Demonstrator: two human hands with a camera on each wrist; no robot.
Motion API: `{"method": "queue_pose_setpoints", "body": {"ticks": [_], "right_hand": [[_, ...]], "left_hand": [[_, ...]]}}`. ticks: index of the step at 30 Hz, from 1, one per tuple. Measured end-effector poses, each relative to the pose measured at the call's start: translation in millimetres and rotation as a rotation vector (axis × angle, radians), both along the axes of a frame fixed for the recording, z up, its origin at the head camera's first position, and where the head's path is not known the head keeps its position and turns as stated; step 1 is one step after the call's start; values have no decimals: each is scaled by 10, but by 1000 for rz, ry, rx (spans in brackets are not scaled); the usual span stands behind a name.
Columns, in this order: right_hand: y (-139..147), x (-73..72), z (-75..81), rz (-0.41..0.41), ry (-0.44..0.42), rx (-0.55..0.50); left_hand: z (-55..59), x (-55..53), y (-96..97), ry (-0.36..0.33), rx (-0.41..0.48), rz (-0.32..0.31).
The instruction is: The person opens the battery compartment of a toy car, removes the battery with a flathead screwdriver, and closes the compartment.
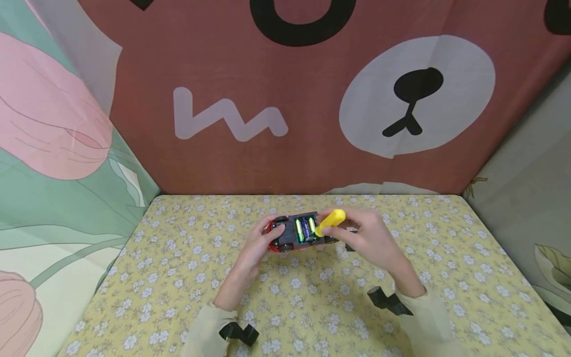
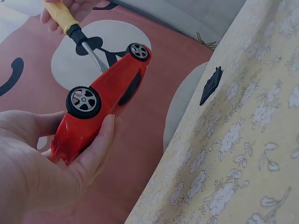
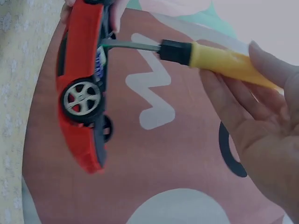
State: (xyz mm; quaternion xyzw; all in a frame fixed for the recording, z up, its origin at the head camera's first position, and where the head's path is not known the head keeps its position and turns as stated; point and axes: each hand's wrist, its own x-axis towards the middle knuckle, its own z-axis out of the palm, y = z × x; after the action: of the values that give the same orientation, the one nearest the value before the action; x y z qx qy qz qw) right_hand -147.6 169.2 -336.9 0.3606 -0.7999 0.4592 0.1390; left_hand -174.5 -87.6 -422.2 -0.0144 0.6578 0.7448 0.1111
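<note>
A red toy car (image 2: 112, 86) is held up with its black underside (image 1: 287, 233) facing me in the head view. Several batteries (image 1: 305, 229) lie side by side in its uncovered compartment. My left hand (image 1: 257, 243) grips one end of the car, thumb on the underside. In my right hand (image 1: 368, 238) is a yellow-handled screwdriver (image 3: 219, 59), held between thumb and fingers. Its metal shaft (image 3: 133, 45) reaches into the compartment, where the tip is hidden behind the car's side in the right wrist view.
A small black plastic cover (image 2: 211, 86) lies on the table, partly behind my right hand in the head view. The floral yellow cloth (image 1: 178, 287) covers the tabletop. A printed fabric backdrop (image 1: 250, 163) rises along the far edge.
</note>
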Motion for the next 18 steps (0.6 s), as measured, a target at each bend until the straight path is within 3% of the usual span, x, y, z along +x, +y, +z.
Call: {"method": "queue_pose_setpoints", "body": {"ticks": [7, 14, 18], "right_hand": [[67, -86, -22, -66, -50, -174], [90, -124, -27, -167, -91, -211], [96, -144, -35, -193, -73, -227]], "left_hand": [[18, 5, 10, 16, -6, -26], [31, 15, 11, 21, -8, -50], [35, 23, 14, 29, -10, -58]]}}
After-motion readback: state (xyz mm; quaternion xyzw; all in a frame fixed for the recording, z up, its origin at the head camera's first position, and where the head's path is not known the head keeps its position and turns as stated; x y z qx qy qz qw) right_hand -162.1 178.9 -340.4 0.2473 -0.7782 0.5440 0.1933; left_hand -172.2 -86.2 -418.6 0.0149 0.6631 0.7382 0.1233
